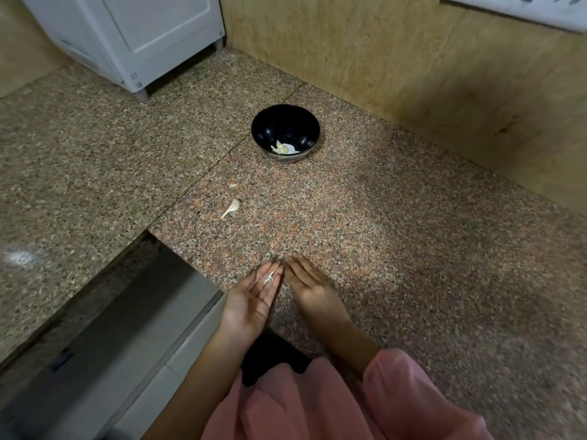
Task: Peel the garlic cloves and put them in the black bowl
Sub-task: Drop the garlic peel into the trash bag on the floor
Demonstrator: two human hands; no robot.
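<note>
I count one black bowl (285, 132) (pale peeled cloves (283, 148) inside), one unpeeled clove (232, 208) on the worktop (381, 217); my left hand (254, 296) lies flat-palmed holding skin scraps (270, 277), right hand (306, 282) with fingers straight.

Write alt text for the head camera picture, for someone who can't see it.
A person's two open hands meet over a speckled granite counter, the left hand palm-up with a scrap of white garlic skin on its fingers, the right hand palm-down beside it. Farther back, an unpeeled garlic clove lies before a round black bowl holding peeled pieces.
</note>
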